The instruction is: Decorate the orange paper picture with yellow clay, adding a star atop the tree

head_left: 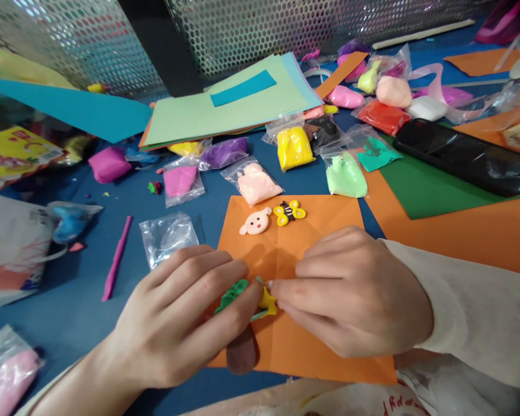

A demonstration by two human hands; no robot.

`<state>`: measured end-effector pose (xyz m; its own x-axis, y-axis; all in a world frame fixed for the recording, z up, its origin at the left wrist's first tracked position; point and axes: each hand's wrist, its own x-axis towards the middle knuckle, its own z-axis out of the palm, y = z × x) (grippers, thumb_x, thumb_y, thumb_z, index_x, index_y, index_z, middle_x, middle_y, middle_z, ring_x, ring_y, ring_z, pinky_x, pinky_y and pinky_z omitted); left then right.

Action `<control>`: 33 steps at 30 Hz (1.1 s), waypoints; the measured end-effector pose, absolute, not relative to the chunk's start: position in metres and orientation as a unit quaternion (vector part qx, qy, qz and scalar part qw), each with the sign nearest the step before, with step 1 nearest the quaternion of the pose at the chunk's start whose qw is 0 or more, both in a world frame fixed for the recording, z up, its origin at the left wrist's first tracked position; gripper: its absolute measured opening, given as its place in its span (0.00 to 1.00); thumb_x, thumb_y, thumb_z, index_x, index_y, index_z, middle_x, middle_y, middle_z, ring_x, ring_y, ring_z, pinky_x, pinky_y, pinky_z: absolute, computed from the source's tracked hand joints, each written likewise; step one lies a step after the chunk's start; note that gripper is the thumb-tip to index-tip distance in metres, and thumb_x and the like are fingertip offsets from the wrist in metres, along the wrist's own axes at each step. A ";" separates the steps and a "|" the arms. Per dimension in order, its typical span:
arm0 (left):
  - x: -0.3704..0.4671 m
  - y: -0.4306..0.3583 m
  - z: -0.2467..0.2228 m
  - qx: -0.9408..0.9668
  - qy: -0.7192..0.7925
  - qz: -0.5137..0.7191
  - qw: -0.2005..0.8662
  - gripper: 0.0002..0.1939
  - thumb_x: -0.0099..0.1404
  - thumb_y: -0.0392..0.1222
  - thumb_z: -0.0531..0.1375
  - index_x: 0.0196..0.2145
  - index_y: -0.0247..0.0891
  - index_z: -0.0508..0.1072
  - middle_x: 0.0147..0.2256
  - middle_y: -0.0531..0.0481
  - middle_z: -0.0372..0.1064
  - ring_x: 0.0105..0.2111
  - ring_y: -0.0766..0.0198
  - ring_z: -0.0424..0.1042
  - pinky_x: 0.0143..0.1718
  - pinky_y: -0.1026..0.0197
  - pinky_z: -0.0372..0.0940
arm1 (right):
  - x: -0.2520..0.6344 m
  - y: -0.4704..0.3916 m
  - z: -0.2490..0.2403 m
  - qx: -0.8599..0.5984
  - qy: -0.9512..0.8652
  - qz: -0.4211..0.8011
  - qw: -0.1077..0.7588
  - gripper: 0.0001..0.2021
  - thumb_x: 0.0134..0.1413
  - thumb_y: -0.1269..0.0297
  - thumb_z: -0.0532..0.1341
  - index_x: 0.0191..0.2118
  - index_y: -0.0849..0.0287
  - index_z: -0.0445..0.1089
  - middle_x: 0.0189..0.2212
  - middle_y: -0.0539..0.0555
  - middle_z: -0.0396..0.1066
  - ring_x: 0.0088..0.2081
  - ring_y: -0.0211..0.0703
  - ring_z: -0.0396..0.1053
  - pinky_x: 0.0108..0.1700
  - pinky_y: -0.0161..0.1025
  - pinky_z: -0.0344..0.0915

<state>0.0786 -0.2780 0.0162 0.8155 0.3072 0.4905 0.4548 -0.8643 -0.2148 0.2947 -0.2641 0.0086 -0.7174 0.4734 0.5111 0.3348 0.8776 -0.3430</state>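
My left hand is closed with its fingers curled over a green clay piece, holding it against the orange paper. A rounded brown clay piece sticks out below that hand. My right hand pinches a small yellow clay star at the green clay's right edge, where my left index fingertip also reaches. The fingers hide much of both pieces. Above my hands on the paper lie a pale pink clay pig face and a yellow and black clay bee.
Bagged clay lies behind, including yellow, light green and pale pink. A magenta stick tool and a clear bag are left. A black case rests on green paper at right; a paper stack stands behind.
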 end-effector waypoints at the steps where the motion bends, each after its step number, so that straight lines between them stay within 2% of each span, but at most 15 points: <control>1: 0.079 -0.279 0.017 -0.937 -0.207 -0.229 0.164 0.11 0.66 0.36 0.49 0.31 0.37 0.69 0.29 0.46 0.69 0.31 0.59 0.69 0.31 0.56 0.66 | 0.295 -0.264 0.009 -0.218 -0.919 0.118 0.308 0.06 0.49 0.74 0.60 0.25 0.62 0.73 0.16 0.45 0.64 0.19 0.34 0.57 0.20 0.38 0.50; 7: 0.080 -0.280 0.017 -0.940 -0.208 -0.222 0.154 0.10 0.66 0.34 0.49 0.32 0.36 0.69 0.30 0.46 0.68 0.32 0.59 0.69 0.32 0.55 0.66 | 0.294 -0.265 0.009 -0.221 -0.919 0.128 0.301 0.06 0.48 0.72 0.60 0.27 0.63 0.74 0.16 0.45 0.64 0.17 0.35 0.58 0.19 0.38 0.50; 11: 0.079 -0.280 0.017 -0.946 -0.194 -0.216 0.145 0.10 0.67 0.37 0.49 0.32 0.36 0.69 0.30 0.45 0.68 0.32 0.59 0.69 0.32 0.55 0.66 | 0.296 -0.265 0.010 -0.212 -0.934 0.106 0.267 0.04 0.47 0.72 0.62 0.26 0.61 0.74 0.16 0.45 0.63 0.17 0.35 0.57 0.19 0.38 0.49; 16: 0.080 -0.280 0.018 -0.949 -0.190 -0.208 0.140 0.12 0.68 0.39 0.48 0.31 0.36 0.69 0.29 0.46 0.69 0.31 0.59 0.70 0.31 0.55 0.66 | 0.297 -0.264 0.011 -0.204 -0.942 0.096 0.248 0.07 0.47 0.71 0.62 0.21 0.60 0.69 0.15 0.45 0.59 0.17 0.34 0.53 0.19 0.38 0.45; 20: 0.080 -0.280 0.018 -0.949 -0.187 -0.210 0.142 0.11 0.67 0.40 0.50 0.32 0.35 0.69 0.28 0.46 0.70 0.31 0.58 0.70 0.31 0.55 0.66 | 0.297 -0.264 0.011 -0.210 -0.941 0.087 0.251 0.08 0.50 0.71 0.60 0.21 0.59 0.68 0.15 0.45 0.58 0.17 0.33 0.52 0.20 0.37 0.43; 28: 0.080 -0.278 0.019 -0.943 -0.211 -0.220 0.129 0.12 0.68 0.41 0.49 0.31 0.39 0.69 0.29 0.48 0.71 0.30 0.60 0.71 0.30 0.57 0.67 | 0.298 -0.263 0.011 -0.208 -0.940 0.088 0.256 0.07 0.51 0.71 0.59 0.25 0.60 0.72 0.16 0.46 0.62 0.18 0.34 0.56 0.21 0.37 0.47; 33: 0.082 -0.277 0.017 -0.946 -0.211 -0.223 0.103 0.11 0.68 0.38 0.48 0.31 0.38 0.68 0.29 0.48 0.70 0.30 0.61 0.70 0.31 0.58 0.68 | 0.298 -0.263 0.010 -0.204 -0.937 0.106 0.263 0.06 0.50 0.71 0.59 0.27 0.61 0.73 0.17 0.46 0.65 0.18 0.34 0.58 0.21 0.36 0.49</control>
